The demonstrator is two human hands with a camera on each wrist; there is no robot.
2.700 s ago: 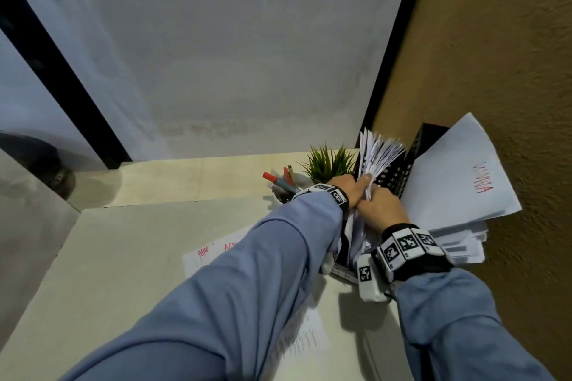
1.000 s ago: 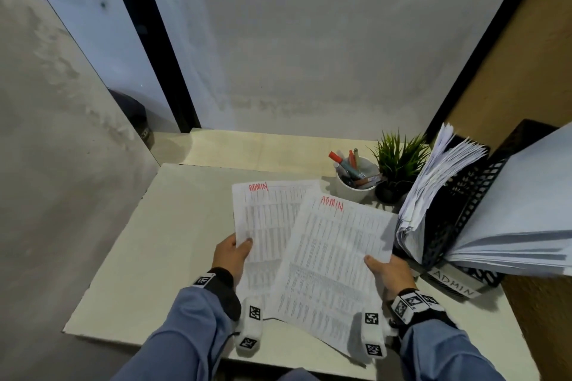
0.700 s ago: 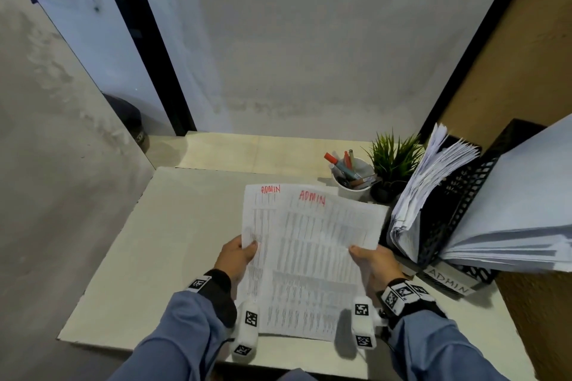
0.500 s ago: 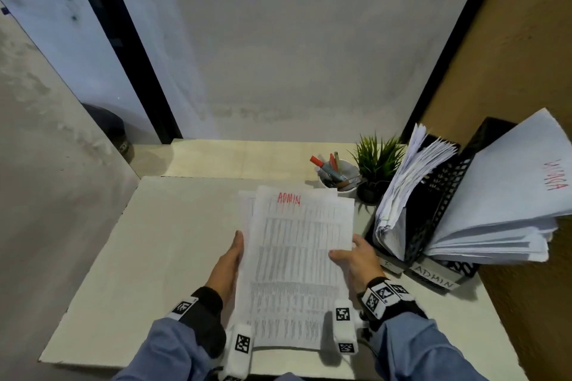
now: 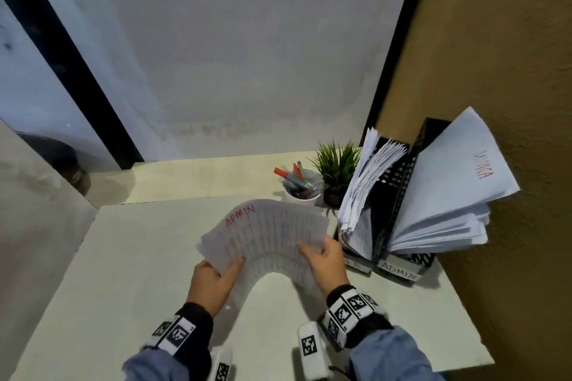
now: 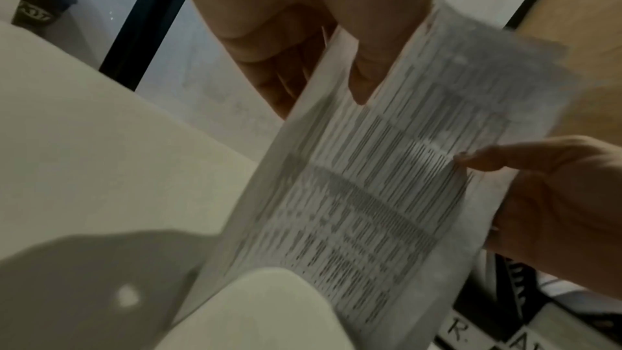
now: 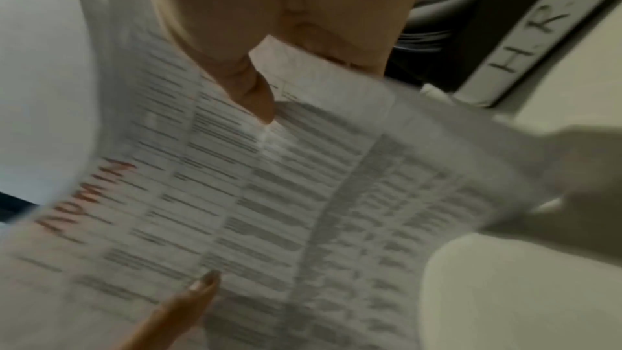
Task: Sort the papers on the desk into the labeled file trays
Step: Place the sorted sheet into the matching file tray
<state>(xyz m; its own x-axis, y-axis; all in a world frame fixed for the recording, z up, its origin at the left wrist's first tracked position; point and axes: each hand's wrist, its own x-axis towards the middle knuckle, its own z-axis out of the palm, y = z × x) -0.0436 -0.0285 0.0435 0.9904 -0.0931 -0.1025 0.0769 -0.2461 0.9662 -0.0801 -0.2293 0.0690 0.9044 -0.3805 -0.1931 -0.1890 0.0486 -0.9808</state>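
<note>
Head view shows my left hand [image 5: 213, 283] and my right hand [image 5: 325, 261] lifting the ADMIN papers [image 5: 266, 233] off the desk [image 5: 123, 257], just left of the file trays [image 5: 390, 213]. My left thumb lies on top of the sheets near one edge, with the fingers [image 6: 269, 68] tucked underneath in a pinch. My right thumb [image 7: 249, 89] presses the printed face from the other side and the rest of that hand curls round the edge, so both hands are closed on the paper. The sheets bow upward between my hands into an arch, with the red "ADMIN" heading turned away from me toward the far left. How many sheets I hold I cannot tell. Right of the papers, the black trays stand against the brown wall, both already stuffed with fanned-out sheets; white labels at their feet read "H.R." [image 7: 535, 33] and "ADMIN" [image 5: 399, 271]. Just behind the trays' left side stand a small green plant [image 5: 337, 170] and a white cup of pens [image 5: 301, 185], touching or nearly so.
</note>
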